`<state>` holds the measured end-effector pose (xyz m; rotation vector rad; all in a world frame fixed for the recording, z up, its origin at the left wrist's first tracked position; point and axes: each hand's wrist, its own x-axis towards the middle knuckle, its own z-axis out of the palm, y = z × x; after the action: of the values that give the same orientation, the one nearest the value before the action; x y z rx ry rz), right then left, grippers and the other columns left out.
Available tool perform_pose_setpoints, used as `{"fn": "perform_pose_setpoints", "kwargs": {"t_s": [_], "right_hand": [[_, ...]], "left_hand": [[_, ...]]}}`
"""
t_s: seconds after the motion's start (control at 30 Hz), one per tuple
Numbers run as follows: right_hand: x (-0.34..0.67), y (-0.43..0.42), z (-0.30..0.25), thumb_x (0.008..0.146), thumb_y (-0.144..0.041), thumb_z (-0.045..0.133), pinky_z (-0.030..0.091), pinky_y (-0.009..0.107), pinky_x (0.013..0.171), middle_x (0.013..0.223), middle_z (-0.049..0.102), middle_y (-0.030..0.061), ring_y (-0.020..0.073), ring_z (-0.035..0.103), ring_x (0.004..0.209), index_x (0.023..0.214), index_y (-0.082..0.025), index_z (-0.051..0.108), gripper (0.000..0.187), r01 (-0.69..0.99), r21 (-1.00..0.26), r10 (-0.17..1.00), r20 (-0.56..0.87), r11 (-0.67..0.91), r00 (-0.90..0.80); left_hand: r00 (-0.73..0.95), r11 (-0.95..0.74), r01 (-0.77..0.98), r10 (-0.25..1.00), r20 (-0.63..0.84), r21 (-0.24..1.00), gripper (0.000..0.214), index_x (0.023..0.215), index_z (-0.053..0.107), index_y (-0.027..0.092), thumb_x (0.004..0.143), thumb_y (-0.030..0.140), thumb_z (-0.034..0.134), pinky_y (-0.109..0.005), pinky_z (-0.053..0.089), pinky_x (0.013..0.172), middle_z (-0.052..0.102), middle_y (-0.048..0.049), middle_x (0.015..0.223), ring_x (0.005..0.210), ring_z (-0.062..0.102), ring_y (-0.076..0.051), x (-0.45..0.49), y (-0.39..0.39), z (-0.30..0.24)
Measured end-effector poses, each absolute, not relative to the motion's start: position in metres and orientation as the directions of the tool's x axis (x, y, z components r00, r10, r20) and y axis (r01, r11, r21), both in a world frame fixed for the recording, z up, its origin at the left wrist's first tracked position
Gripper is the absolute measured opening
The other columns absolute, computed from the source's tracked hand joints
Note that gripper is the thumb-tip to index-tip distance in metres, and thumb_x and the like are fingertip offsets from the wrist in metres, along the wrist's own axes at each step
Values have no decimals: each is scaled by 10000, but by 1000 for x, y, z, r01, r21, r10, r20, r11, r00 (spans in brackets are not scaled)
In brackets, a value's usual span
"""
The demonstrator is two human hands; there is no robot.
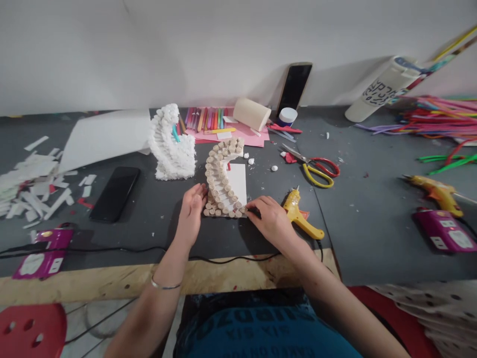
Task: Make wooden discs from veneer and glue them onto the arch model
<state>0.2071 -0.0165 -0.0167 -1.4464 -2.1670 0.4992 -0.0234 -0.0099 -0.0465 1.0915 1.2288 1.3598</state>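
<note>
In front of me lies a curved craft piece (219, 184), covered in small round beige discs, with a white card (238, 181) at its inner side. My left hand (192, 211) is open at its lower left, fingertips against or close to the edge. At the lower right corner, my right hand (268, 216) has thumb and fingers pinched together by the end discs; whatever is between them is hidden. Behind and to the left stands a similar curved piece (173, 144) covered in crumpled white bits. A yellow glue gun (298, 216) rests just right of my right hand.
Scissors (316, 169), coloured pens (204, 119), a cardboard tube (251, 114) and a leaning phone (294, 87) lie farther back. At left are another phone (115, 194) and white paper strips (33, 184). A black cable (223, 259) crosses the table's front edge.
</note>
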Motion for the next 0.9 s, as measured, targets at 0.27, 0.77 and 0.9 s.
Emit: {"fn": "perform_pose_setpoints", "kwargs": {"t_s": [0.27, 0.77, 0.9], "right_hand": [[203, -16, -18, 856, -173, 619, 478, 360, 769, 861, 671, 77, 240, 598, 855, 859, -186, 654, 37, 774, -517, 931, 208, 365, -300], [203, -15, -17, 860, -191, 619, 470, 355, 767, 854, 672, 74, 232, 601, 848, 856, -189, 648, 29, 782, -524, 941, 160, 336, -297], [205, -15, -17, 863, -186, 622, 476, 353, 782, 886, 677, 72, 229, 606, 866, 930, -190, 669, 82, 771, -546, 943, 138, 328, -304]], "left_hand": [[-122, -19, -46, 992, 13, 999, 504, 1308, 463, 196, 929, 529, 464, -492, 396, 1105, 497, -183, 1433, 1328, 490, -271, -22, -11, -46], [-93, -39, 37, 995, 43, 999, 544, 1298, 467, 176, 883, 512, 571, -489, 372, 1124, 487, -195, 1437, 1335, 478, -288, -23, -12, -43], [-97, -45, 34, 994, 48, 998, 534, 1286, 476, 183, 879, 515, 576, -495, 371, 1125, 493, -191, 1433, 1337, 476, -289, -22, -12, -43]]}}
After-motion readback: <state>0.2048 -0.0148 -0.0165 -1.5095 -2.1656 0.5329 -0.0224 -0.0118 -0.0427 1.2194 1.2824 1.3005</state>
